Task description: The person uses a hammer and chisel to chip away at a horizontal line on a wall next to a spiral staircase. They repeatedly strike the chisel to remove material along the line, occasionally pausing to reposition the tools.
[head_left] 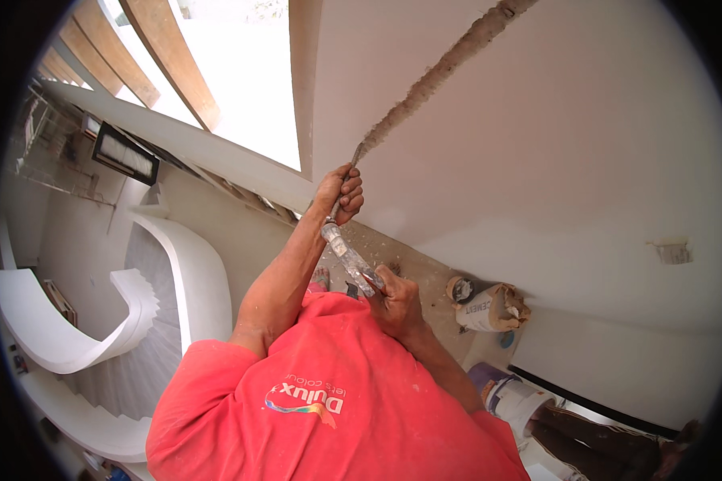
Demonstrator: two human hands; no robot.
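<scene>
A long, dust-coated hammer drill (346, 255) slants up from my chest toward the wall. My left hand (341, 193) is closed around the thin metal chisel bit (358, 154) ahead of the tool's front end. At the rear, my right hand (398, 300) wraps the handle; its trigger is hidden by the fingers. The bit's tip meets the lower end of a rough brown groove (437, 80), which runs diagonally up the pale wall (537, 152). Both arms are bent, the left reaching farther out.
A paper cement bag (489, 309) and a dark-rimmed bucket (460, 289) stand at the wall's foot. Curved white stairs (204, 280) drop away at left. A bright window opening (249, 80) is upper left. Lower right, a white container (515, 403) sits beside dark, limb-like shapes.
</scene>
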